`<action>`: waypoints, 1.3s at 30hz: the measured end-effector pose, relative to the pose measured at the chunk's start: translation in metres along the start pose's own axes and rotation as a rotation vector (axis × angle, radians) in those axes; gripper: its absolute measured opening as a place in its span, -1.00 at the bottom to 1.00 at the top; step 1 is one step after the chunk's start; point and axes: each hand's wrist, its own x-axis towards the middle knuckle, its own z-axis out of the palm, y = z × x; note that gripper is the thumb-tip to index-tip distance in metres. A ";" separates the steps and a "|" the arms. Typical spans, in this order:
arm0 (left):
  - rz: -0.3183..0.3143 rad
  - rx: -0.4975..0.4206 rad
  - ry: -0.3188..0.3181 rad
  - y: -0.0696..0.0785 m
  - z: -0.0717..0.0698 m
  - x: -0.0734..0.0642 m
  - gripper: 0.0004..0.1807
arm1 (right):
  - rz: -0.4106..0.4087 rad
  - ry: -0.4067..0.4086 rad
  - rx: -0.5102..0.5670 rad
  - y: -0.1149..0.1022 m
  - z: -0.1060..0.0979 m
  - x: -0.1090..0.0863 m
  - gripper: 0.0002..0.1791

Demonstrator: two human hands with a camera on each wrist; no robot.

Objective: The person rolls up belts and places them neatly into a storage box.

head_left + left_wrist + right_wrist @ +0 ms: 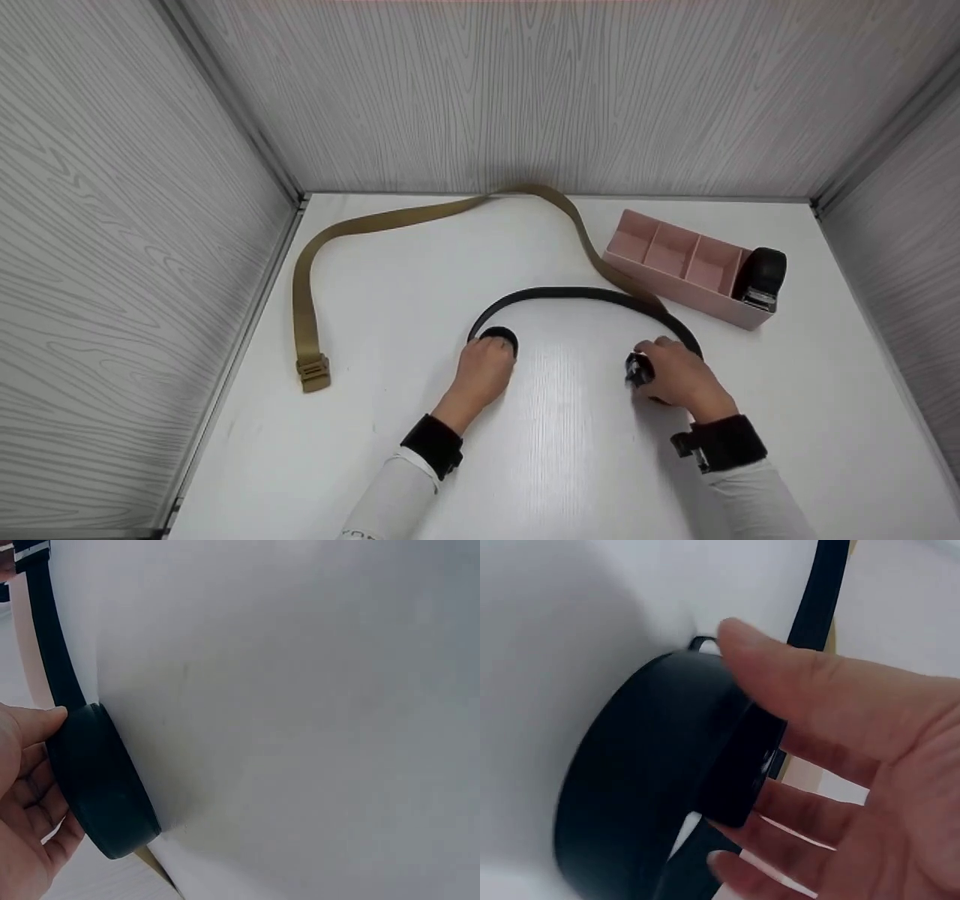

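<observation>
A black belt (570, 292) arches over the white table between my two hands. My left hand (484, 371) grips its curled end; in the left wrist view the thumb lies on the near edge of the curled strap (105, 780) and the fingers are behind it. My right hand (679, 379) holds the other end by the shiny dark buckle (639, 370). From the right wrist, the strap (637, 772) bends round in a wide curve beside the buckle, with the thumb above and the fingers below. The right palm hides part of the belt in the head view.
A tan webbing belt (405, 217) loops across the back of the table, its buckle (313, 373) at the left. Its right end meets the black strap beside a pink divided box (697, 296). One coiled black belt (763, 271) sits in the box's right compartment. Panels enclose the table.
</observation>
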 end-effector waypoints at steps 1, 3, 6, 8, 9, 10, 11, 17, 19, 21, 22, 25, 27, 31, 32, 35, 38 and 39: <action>-0.002 0.000 0.006 0.001 0.000 0.001 -0.80 | -0.033 0.033 -0.002 -0.006 0.003 0.004 -0.43; -0.009 -0.009 0.017 0.002 0.001 0.002 -0.80 | -0.088 0.087 0.006 -0.021 0.012 0.014 -0.56; -0.019 -0.013 0.020 0.004 0.001 0.004 -0.79 | -0.159 0.123 0.046 -0.046 0.027 0.030 -0.72; -0.027 -0.018 0.023 0.004 0.001 0.005 -0.79 | -0.196 0.148 0.053 -0.061 0.039 0.041 -0.78; -0.028 -0.016 0.027 0.005 0.001 0.005 -0.79 | -0.204 0.156 0.055 -0.068 0.044 0.046 -0.80; -0.031 -0.017 0.030 0.005 0.001 0.005 -0.79 | -0.206 0.162 0.064 -0.074 0.049 0.051 -0.82; -0.033 -0.017 0.035 0.005 0.001 0.005 -0.78 | -0.199 0.169 0.081 -0.080 0.053 0.056 -0.82; -0.043 0.007 0.059 0.006 0.001 0.006 -0.79 | -0.132 0.187 0.273 -0.102 0.069 0.082 -0.76; -0.049 0.007 0.067 0.006 0.001 0.006 -0.79 | -0.128 0.189 0.319 -0.106 0.074 0.087 -0.74; -0.058 -0.003 0.067 0.006 0.001 0.007 -0.80 | -0.116 0.178 0.355 -0.107 0.079 0.092 -0.73; -0.064 -0.012 0.065 0.006 0.001 0.007 -0.80 | -0.105 0.169 0.381 -0.108 0.081 0.094 -0.73; -0.082 -0.051 0.033 0.005 -0.001 0.007 -0.82 | -0.051 0.150 0.466 -0.109 0.087 0.097 -0.73; -0.094 -0.091 0.001 0.002 -0.005 0.008 -0.82 | -0.016 0.147 0.518 -0.110 0.090 0.099 -0.73; -0.092 -0.190 -0.075 -0.003 -0.015 0.010 -0.82 | 0.028 0.145 0.564 -0.112 0.091 0.102 -0.74; -0.091 -0.217 -0.090 -0.005 -0.018 0.010 -0.82 | 0.036 0.141 0.566 -0.112 0.091 0.102 -0.74; -0.108 -0.288 -0.101 -0.010 -0.022 0.011 -0.88 | 0.058 0.129 0.575 -0.112 0.090 0.103 -0.75; -0.184 -0.338 -0.053 -0.015 -0.019 0.012 -0.90 | 0.073 0.113 0.587 -0.112 0.088 0.103 -0.74; -0.218 -0.350 -0.026 -0.016 -0.017 0.012 -0.82 | 0.076 0.106 0.590 -0.112 0.087 0.103 -0.74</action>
